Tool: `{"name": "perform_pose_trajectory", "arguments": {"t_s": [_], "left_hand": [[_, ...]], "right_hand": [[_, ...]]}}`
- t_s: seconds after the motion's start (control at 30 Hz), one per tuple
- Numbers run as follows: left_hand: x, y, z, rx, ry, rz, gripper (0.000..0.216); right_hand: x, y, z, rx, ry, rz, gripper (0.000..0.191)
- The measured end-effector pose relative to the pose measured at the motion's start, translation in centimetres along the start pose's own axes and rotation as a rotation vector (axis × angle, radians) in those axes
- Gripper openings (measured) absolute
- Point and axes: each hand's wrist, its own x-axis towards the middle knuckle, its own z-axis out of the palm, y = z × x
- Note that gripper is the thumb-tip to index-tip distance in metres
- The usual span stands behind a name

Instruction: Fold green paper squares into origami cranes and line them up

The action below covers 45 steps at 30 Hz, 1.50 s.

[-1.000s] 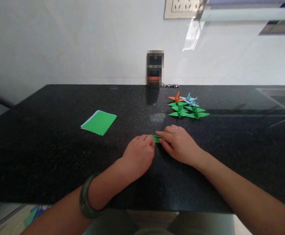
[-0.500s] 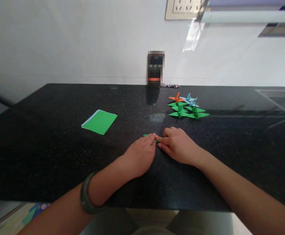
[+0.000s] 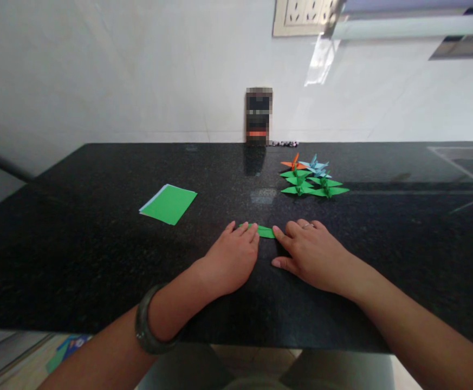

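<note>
A narrow folded strip of green origami paper (image 3: 266, 232) lies flat on the dark countertop in front of me. My left hand (image 3: 235, 257) rests on its left part with fingers stretched out, covering some of it. The index fingertip of my right hand (image 3: 313, 252) touches the strip's right end. The thumb of that hand sits apart on the counter, nearer to me, and its other fingers are bent but not closed on anything. Part of the strip's far edge shows beyond my left fingertips.
Several folded paper cranes, green (image 3: 328, 189), orange (image 3: 295, 163) and light blue (image 3: 314, 163), stand at the back right. A stack of square green paper (image 3: 170, 205) lies to the left. A pixelated upright object (image 3: 259, 116) with a beaded strap (image 3: 285, 144) leans against the wall.
My right hand has slid right along the strip, from beside my left fingertips to its right end, and its thumb has spread away. More of the green strip shows. My left hand stays in place.
</note>
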Motion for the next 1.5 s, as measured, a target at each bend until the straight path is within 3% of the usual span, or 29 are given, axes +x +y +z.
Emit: {"name": "perform_pose_trajectory", "arguments": {"t_s": [0.2, 0.27, 0.4, 0.53, 0.7, 0.8, 1.03, 1.23, 1.3, 1.4, 1.43, 1.5], "left_hand": [[0.0, 0.3, -0.3, -0.001, -0.039, -0.045, 0.045], [0.1, 0.3, -0.2, -0.015, -0.033, -0.046, 0.044], [0.0, 0.2, 0.0, -0.03, -0.012, -0.047, 0.044], [-0.1, 0.5, -0.2, -0.01, -0.032, -0.169, 0.042], [0.8, 0.0, 0.1, -0.095, 0.157, -0.292, 0.033], [1.5, -0.6, 0.4, -0.141, 0.249, -0.225, 0.022], [2.3, -1.0, 0.7, -0.146, 0.225, -0.196, 0.023], [2.5, -1.1, 0.4, -0.15, 0.189, -0.312, 0.028], [2.6, -1.2, 0.3, -0.154, 0.208, -0.341, 0.029], [2.7, -1.4, 0.3, -0.233, 0.333, -0.402, 0.027], [2.7, -1.4, 0.4, -0.275, 0.388, -0.42, 0.025], [2.6, -1.3, 0.4, -0.352, 0.489, -0.423, 0.022]], "right_hand": [[-0.2, 0.1, -0.5, -0.021, 0.018, 0.044, 0.061], [0.2, -0.2, -0.2, -0.008, 0.081, 0.019, 0.068], [0.7, -1.0, 0.5, 0.009, 0.068, -0.038, 0.066], [0.8, -1.2, 0.7, 0.013, 0.068, -0.035, 0.068], [1.4, -0.5, 0.4, 0.063, 0.053, -0.068, 0.049], [2.0, 0.2, 0.6, 0.136, 0.051, -0.093, 0.035], [3.2, 1.5, 1.5, 0.326, 0.136, -0.06, 0.02], [3.9, 1.9, 2.3, 0.394, 0.252, -0.051, 0.022], [4.0, 1.8, 2.4, 0.462, 0.354, 0.015, 0.02], [3.9, 1.0, 2.4, 0.653, 0.57, 0.3, 0.018], [3.8, 0.7, 2.3, 0.735, 0.588, 0.393, 0.017], [3.7, 0.1, 2.2, 0.948, 0.462, 0.414, 0.024]]}}
